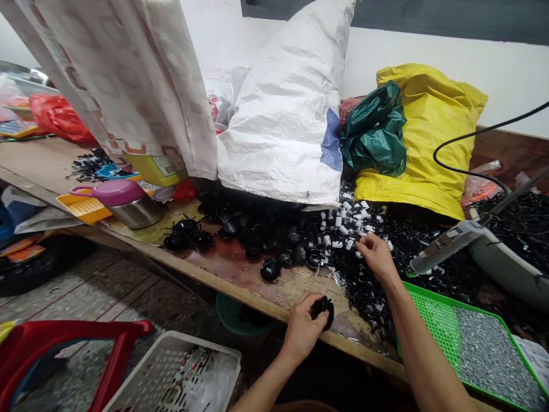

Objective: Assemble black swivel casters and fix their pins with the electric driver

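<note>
My left hand (pixel 303 327) is closed round a round black plastic part (pixel 326 312) at the table's front edge. Farther up, my right hand (pixel 377 256) reaches into a heap of small white plastic pieces (pixel 339 222), thumb and forefinger pinched together at its near side. What lies between those fingertips is too small to make out. Many small black plastic parts (pixel 364 292) spread below and around the white pieces. More round black parts (pixel 270 269) lie to the left on the wooden table (pixel 240 269).
A green tray (pixel 433 312) of small metal pieces sits at the right, near a grey tool (pixel 446 247) and a basin (pixel 493 252). Behind stand a white sack (pixel 283 114) and a yellow bag (pixel 437 126). At left are a pink-lidded cup (pixel 128 203), a crate (pixel 171 366) and a red chair (pixel 77 332).
</note>
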Motion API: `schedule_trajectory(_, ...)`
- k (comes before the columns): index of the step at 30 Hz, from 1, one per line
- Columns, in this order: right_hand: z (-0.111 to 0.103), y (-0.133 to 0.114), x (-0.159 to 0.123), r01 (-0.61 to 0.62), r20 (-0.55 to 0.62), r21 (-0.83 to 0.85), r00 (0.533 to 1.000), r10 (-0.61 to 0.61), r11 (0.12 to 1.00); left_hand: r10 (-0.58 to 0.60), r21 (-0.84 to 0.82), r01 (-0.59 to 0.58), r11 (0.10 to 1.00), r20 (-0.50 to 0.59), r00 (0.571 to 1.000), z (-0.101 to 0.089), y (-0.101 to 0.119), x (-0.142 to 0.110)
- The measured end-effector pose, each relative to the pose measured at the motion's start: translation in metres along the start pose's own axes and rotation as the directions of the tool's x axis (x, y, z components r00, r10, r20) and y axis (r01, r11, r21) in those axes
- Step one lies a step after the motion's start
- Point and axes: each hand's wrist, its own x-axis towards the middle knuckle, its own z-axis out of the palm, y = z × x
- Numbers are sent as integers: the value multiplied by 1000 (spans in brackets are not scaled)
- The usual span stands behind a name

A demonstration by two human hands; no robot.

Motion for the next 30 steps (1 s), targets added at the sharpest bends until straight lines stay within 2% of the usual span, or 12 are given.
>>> schedule_trajectory(3,-1,-4,-35,122,6,92,992,-123,988,-199,-303,203,931,47,979,-2,8,1)
schedule_trajectory(5,1,-10,-61,211,35,130,976,-217,969,-201,-356,215,910,74,977,-5,15,1)
schedule_trajectory(8,1,-22,-90,401,109,29,909,-402,916,6,-79,4,997,128,992,-8,24,-3)
schedule_trajectory(11,-3,-33,-103,562,214,-111,819,-533,820,102,201,-171,965,315,944,-4,27,-12)
schedule_trajectory(13,-7,-38,-106,613,260,-128,779,-570,779,105,245,-201,948,357,928,0,27,-16)
schedule_trajectory(15,-8,-38,-107,607,238,-69,781,-577,792,92,237,-173,956,320,943,4,26,-16)
schedule_trajectory(17,-6,-34,-109,514,141,85,842,-520,854,47,187,-92,978,235,971,4,26,-11)
schedule_trajectory(19,-1,-29,-112,285,60,307,947,-317,908,-60,31,57,998,143,988,2,27,-5)
schedule_trajectory(21,5,-26,-116,-14,137,552,988,-73,834,-187,-228,206,952,103,977,0,28,0)
schedule_trajectory(23,11,-26,-120,-272,322,718,946,41,641,-260,-458,289,841,126,957,0,28,-1)
schedule_trajectory(26,19,-30,-124,-448,458,805,886,74,389,-279,-582,319,748,160,947,6,24,-9)
schedule_trajectory(30,24,-32,-123,-424,376,843,904,201,331,-254,-569,304,764,169,952,16,19,-21)
